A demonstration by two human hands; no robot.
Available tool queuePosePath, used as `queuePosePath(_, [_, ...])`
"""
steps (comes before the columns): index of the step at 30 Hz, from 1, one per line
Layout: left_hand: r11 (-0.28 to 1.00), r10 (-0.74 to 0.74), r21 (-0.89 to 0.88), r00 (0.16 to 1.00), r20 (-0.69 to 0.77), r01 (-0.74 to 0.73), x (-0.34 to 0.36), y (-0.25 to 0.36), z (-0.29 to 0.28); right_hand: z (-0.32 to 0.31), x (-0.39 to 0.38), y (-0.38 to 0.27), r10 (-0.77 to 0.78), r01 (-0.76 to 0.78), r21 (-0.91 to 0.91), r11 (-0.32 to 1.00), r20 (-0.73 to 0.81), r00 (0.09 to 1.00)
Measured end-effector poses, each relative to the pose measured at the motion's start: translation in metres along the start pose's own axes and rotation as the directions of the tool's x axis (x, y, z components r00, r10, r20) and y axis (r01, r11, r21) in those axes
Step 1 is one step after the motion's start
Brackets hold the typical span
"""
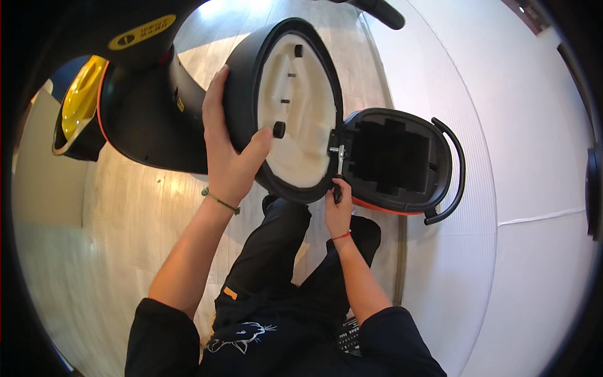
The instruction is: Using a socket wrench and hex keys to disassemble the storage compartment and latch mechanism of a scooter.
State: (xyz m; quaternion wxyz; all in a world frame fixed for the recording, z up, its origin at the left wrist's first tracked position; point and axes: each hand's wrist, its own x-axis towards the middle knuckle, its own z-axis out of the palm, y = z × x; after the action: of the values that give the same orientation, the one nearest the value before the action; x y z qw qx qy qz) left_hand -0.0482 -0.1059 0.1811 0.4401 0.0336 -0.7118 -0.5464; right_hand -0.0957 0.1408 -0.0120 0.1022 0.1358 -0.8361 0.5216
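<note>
Standing raised: blk seat [293,115] (crm underside [303,129])

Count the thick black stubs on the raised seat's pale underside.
2: an upper stub near the top of the pale underside, and a lower stub next to the left hand. None seems hidden.

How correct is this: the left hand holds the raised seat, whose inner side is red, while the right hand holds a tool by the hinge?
The colour is wrong: the head view shows the inner side off-white. The left hand holds the raised seat, and the right hand holds a tool by the hinge.
</note>
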Motion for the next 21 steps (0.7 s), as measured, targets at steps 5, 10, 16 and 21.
queuePosePath(5, [0.998, -0.042, -0.054, 0.999, -0.027, 0.04, -0.002, 0.004, 0.002, -0.017, 0.034, -0.045, -0.068, 0.062, 0.031, 0.998, 0.229, 0.971])
queuePosePath(10, [0.996, -0.046, -0.084, 0.998, -0.039, 0.043, -0.001, 0.002, 0.005, -0.025, 0.059, -0.062, -0.144, 0.21, -0.23, 0.95, 0.276, 0.95])
queuePosePath(16, [0.997, -0.033, -0.065, 0.999, -0.042, 0.03, -0.001, 0.0, 0.004, -0.04, 0.087, -0.069, -0.3, 0.453, -0.35, 0.82, 0.412, 0.86])
queuePosePath(21, [0.999, -0.013, -0.051, 0.999, -0.043, 0.011, 0.001, -0.004, 0.003, -0.035, 0.06, -0.047, -0.474, 0.603, -0.462, 0.651, 0.373, 0.798])
